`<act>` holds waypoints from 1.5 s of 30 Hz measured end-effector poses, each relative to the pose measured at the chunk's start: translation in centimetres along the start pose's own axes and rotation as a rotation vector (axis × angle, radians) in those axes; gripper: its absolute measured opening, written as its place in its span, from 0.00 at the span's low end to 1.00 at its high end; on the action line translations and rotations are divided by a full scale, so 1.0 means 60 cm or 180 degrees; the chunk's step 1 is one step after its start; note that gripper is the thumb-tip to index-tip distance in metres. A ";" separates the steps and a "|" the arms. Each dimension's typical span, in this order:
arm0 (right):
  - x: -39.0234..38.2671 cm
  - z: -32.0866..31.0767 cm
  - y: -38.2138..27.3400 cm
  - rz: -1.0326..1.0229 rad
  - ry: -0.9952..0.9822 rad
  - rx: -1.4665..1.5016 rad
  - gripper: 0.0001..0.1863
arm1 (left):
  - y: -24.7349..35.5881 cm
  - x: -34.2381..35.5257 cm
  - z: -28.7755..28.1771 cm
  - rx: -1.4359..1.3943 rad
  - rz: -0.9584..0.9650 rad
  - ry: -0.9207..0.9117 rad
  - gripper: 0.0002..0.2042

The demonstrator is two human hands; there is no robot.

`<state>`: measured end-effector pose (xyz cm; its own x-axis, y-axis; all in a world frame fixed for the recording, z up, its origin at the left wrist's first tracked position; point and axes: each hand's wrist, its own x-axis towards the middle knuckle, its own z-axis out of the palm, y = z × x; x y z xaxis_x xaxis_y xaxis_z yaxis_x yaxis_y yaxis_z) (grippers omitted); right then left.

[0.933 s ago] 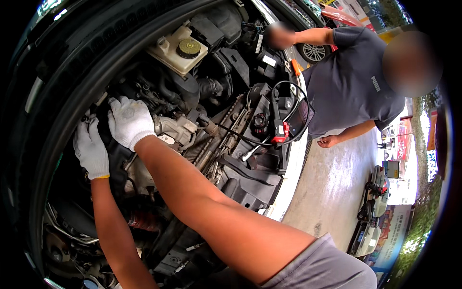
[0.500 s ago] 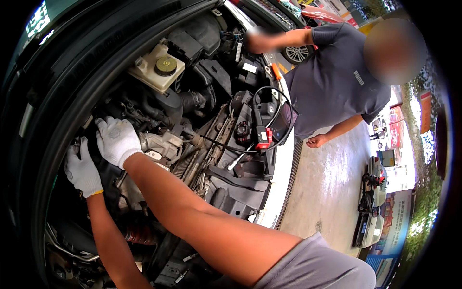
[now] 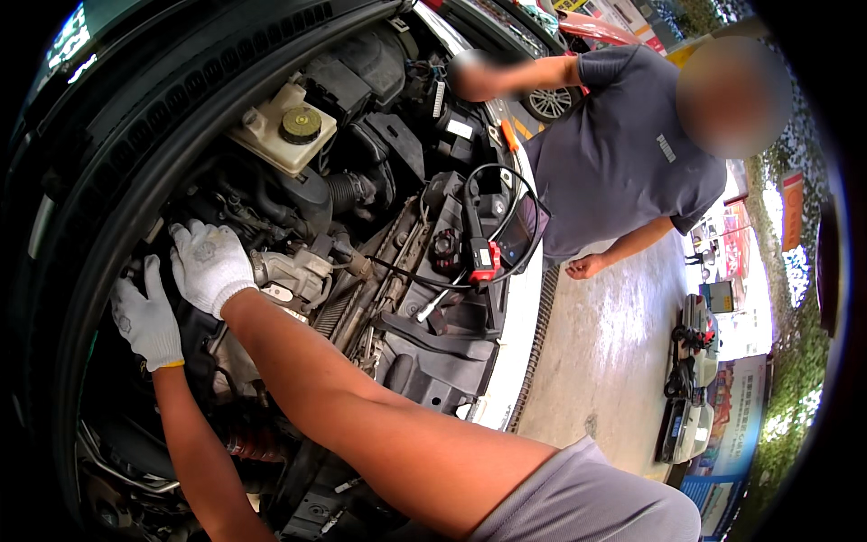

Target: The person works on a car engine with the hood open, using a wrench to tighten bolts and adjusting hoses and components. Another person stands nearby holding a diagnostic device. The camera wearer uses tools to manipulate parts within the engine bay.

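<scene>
White-gloved left hand (image 3: 147, 321), white-gloved right hand (image 3: 214, 266) reaching among dark metal-and-plastic engine parts (image 3: 237, 210); fingertips hidden, cannot tell grip. Red-and-black handheld device (image 3: 485, 257) resting on black plastic panel (image 3: 438, 336), presumably freeing both hands.

Short pale lettering (image 3: 666, 148) on the chest of the co-worker's dark shirt (image 3: 623, 181). Rows of characters on the blue billboard (image 3: 733, 438); column of characters on the orange banner (image 3: 792, 212). Print on right glove (image 3: 213, 260), yellow cap (image 3: 300, 126), white engine-bay label (image 3: 459, 128): too small to read.
</scene>
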<state>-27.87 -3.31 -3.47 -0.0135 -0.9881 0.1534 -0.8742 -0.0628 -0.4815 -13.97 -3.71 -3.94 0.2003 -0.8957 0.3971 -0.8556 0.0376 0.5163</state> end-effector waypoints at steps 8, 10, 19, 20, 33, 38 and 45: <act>0.001 0.006 0.005 0.0007 -0.0036 -0.0019 0.24 | 0.012 -0.002 -0.010 -0.0132 -0.0335 -0.0300 0.22; 0.000 0.009 0.009 0.0020 -0.0040 -0.0011 0.25 | 0.033 0.005 -0.029 0.0097 -0.0529 -0.0702 0.23; 0.003 0.013 0.006 -0.0038 0.0088 -0.0034 0.24 | 0.008 0.002 -0.016 -0.0408 -0.0381 -0.0581 0.24; 0.003 0.015 0.006 -0.0041 0.0083 -0.0040 0.24 | 0.018 0.003 -0.022 -0.0142 -0.0518 -0.0579 0.24; 0.000 0.011 -0.002 -0.0162 0.0335 0.0124 0.22 | -0.024 0.007 0.002 0.0021 0.0057 -0.0380 0.28; 0.001 0.007 0.007 -0.0016 0.0128 0.0072 0.22 | -0.032 0.001 0.014 -0.0441 -0.0023 -0.0684 0.24; 0.007 0.008 -0.002 -0.0104 0.0010 0.0010 0.24 | -0.040 0.004 0.024 0.0319 0.0512 0.0145 0.24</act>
<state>-27.54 -3.79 -3.78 0.0135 -0.9850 0.1718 -0.8727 -0.0955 -0.4788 -12.59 -4.67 -6.18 0.0765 -0.8606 0.5036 -0.9211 0.1324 0.3662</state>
